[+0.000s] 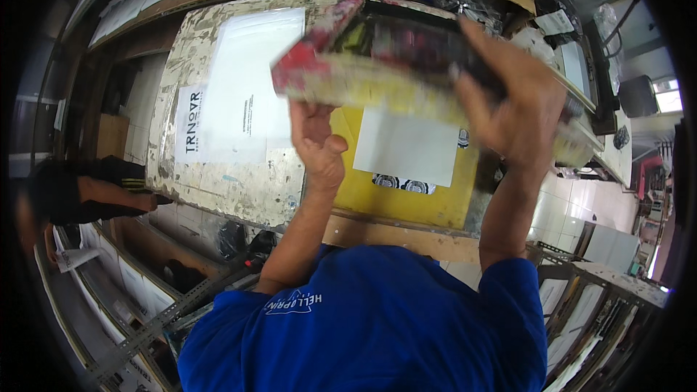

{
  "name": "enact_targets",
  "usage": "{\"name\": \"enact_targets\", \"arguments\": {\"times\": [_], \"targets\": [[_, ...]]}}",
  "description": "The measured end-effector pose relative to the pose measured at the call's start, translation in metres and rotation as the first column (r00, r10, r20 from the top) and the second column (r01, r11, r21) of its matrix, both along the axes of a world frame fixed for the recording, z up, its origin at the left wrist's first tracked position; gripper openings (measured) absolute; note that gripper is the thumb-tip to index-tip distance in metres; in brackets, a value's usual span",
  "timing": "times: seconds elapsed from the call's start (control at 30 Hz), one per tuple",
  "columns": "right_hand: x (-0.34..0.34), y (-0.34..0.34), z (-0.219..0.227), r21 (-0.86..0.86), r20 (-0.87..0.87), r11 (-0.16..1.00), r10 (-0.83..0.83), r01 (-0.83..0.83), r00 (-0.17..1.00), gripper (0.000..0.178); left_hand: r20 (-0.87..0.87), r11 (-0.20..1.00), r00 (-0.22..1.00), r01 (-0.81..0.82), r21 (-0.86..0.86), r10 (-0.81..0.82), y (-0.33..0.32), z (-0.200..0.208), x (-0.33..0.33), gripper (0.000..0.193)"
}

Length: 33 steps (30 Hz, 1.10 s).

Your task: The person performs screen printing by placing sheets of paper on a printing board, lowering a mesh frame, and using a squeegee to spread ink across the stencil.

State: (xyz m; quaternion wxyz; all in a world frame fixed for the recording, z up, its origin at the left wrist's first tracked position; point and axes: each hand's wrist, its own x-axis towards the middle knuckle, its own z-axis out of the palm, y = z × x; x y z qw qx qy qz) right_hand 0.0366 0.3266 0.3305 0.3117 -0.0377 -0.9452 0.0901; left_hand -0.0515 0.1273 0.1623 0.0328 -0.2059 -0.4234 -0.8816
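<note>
I hold a long, paint-smeared frame [377, 76], red at its left end and yellowish along its near edge, lifted above the work table [218, 181]. My left hand [317, 147] grips its near edge from below. My right hand [512, 105] clasps its right part with fingers spread over the top. Under the frame lies a yellow board [435, 199] carrying a white sheet [406, 149] with small black round prints at its lower edge. The frame is motion-blurred.
A large white printed sheet [239, 87] lies on the worn table's left half. Another person [87, 192] in dark clothes is at the left. Metal shelving with stacked white sheets [145, 297] stands lower left and lower right. Cluttered shelves run along the far side.
</note>
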Motion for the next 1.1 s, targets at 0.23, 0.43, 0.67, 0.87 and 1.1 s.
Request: {"name": "enact_targets", "arguments": {"times": [0.23, 0.43, 0.67, 0.87, 1.1], "targets": [[0.052, -0.037, -0.099, -0.204, 0.033, 0.976, 0.078, -0.07, 0.996, 0.052, 0.319, 0.856, 0.942, 0.247, -0.454, -0.102, -0.097, -0.083, 0.04, 0.108], [0.053, -0.036, -0.187, -0.543, 0.291, 0.839, 0.149, 0.035, 0.945, 0.047, -0.087, 0.579, 0.996, -0.07, -0.813, -0.001, -0.126, -0.155, 0.055, 0.096], [0.062, -0.058, -0.244, -0.133, 0.561, 0.99, 0.037, 0.046, 0.827, 0.079, -0.323, 0.221, 0.945, -0.307, -0.926, -0.042, -0.13, -0.162, 0.054, 0.084], [0.009, -0.015, -0.268, -0.22, 0.432, 0.972, 0.02, 0.083, 0.902, 0.077, -0.326, 0.22, 0.944, -0.308, -0.926, -0.05, -0.133, -0.163, 0.054, 0.081], [-0.075, 0.057, -0.282, -0.119, 0.298, 0.99, -0.032, 0.071, 0.954, 0.078, -0.276, 0.206, 0.96, -0.259, -0.944, -0.057, -0.135, -0.162, 0.056, 0.082]]}}
